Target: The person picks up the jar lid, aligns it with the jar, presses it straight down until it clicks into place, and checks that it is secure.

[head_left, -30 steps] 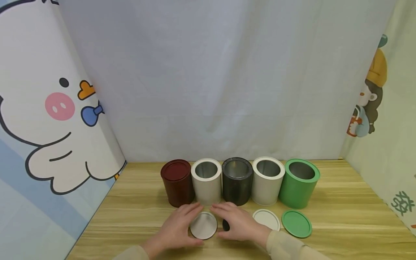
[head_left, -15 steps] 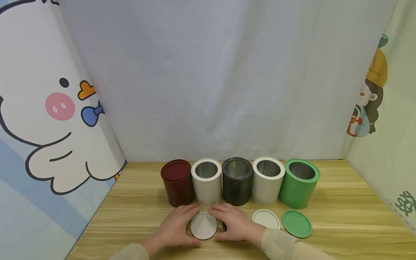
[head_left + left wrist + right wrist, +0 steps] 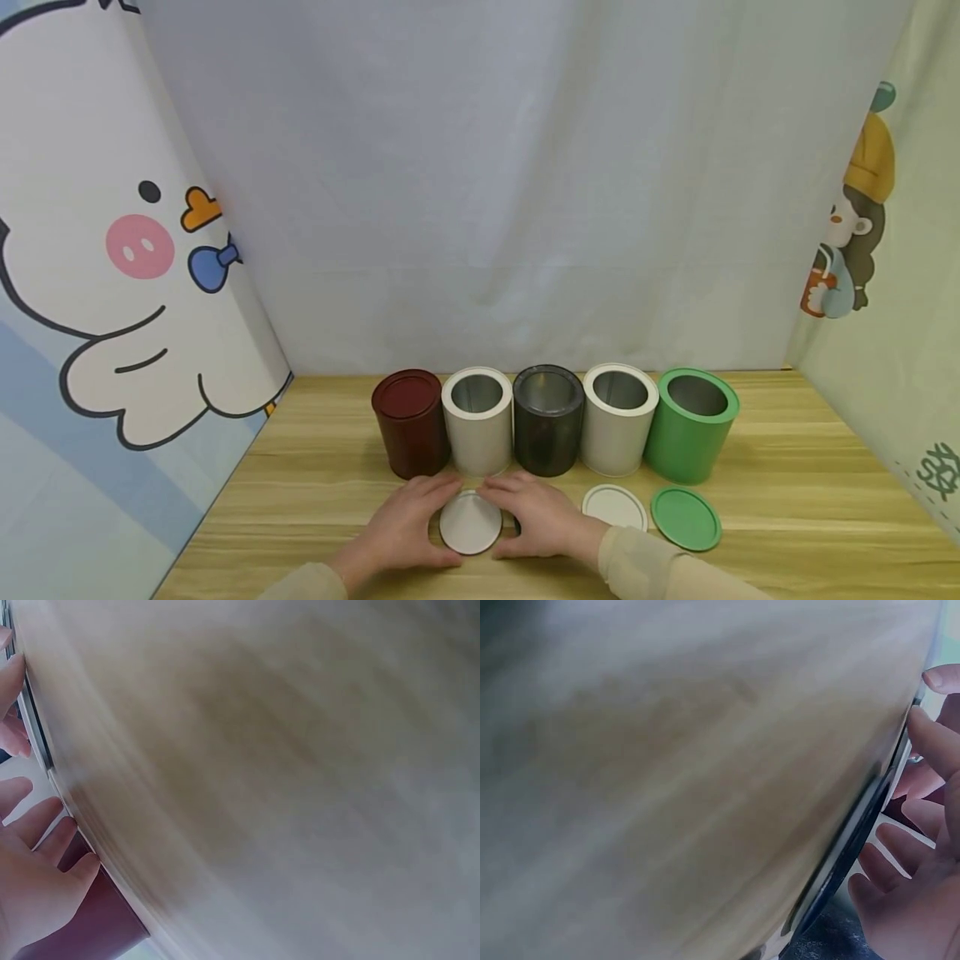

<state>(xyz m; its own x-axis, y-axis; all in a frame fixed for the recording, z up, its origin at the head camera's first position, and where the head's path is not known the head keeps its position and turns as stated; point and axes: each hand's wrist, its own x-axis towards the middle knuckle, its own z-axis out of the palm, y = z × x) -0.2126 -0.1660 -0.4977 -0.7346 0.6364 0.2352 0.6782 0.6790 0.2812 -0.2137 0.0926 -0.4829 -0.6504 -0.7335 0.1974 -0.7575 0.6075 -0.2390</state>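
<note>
In the head view a white round lid (image 3: 470, 522) lies flat on the table between my two hands. My left hand (image 3: 401, 523) curves around its left side, thumb toward the front. On the right side my right hand (image 3: 546, 518) mirrors it, its index fingertip over the lid's upper right edge. Whether the fingers press the lid is hard to tell. A dark lid (image 3: 517, 526) shows only as a sliver beneath the right hand. The left wrist view shows the left hand (image 3: 37, 881) with bent, spread fingers; the right wrist view shows the right hand (image 3: 919, 892) likewise.
Behind the hands stand cans in a row: a dark red can (image 3: 416, 437) with its top covered, a white can (image 3: 480, 442), a black can (image 3: 548, 442), another white can (image 3: 617, 442) and a green can (image 3: 686, 446), these open-topped. A second white lid (image 3: 615, 504) and a green lid (image 3: 686, 518) lie right.
My right hand has shifted slightly left, closer to the white lid, covering more of the dark lid. My left hand has barely moved. The white lid looks brighter, in nearly the same spot.
</note>
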